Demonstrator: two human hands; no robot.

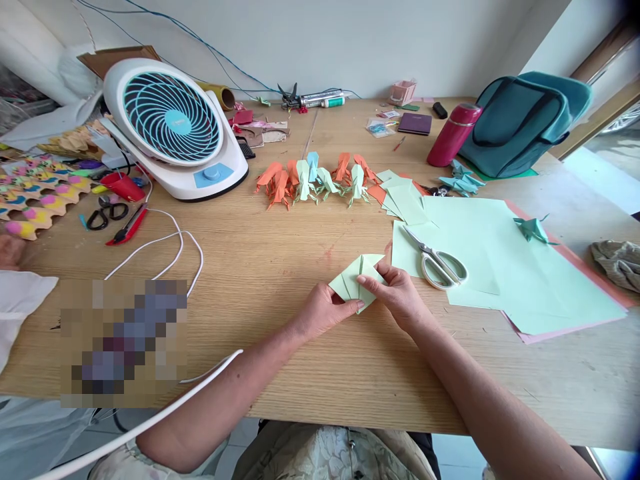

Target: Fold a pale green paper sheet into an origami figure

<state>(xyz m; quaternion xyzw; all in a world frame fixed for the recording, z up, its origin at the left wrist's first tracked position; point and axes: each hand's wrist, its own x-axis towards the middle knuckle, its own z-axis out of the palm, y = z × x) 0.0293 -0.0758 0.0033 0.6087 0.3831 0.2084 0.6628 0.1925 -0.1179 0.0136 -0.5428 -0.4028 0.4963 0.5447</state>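
A pale green folded paper [351, 279] with crease lines is held between both my hands, just above the table. My left hand [327, 310] pinches its lower left part, thumb on top near the bottom corner. On the other side my right hand [395, 290] grips the right edge, its thumb pressing on the front. White-handled scissors [440, 263] lie to the right on large pale green sheets [540, 267]. Smaller cut green pieces [407, 200] are stacked behind them. Folded orange paper figures [279, 181] and pale green paper figures [304, 180] stand in a row farther back.
At the left stands a white fan [173, 133], with black scissors [107, 212], a red cutter [127, 225] and a white cable [177, 230] nearby. A pink bottle [453, 133] and teal bag [520, 123] are at the back right. Another person's hand [11, 252] shows at the left edge.
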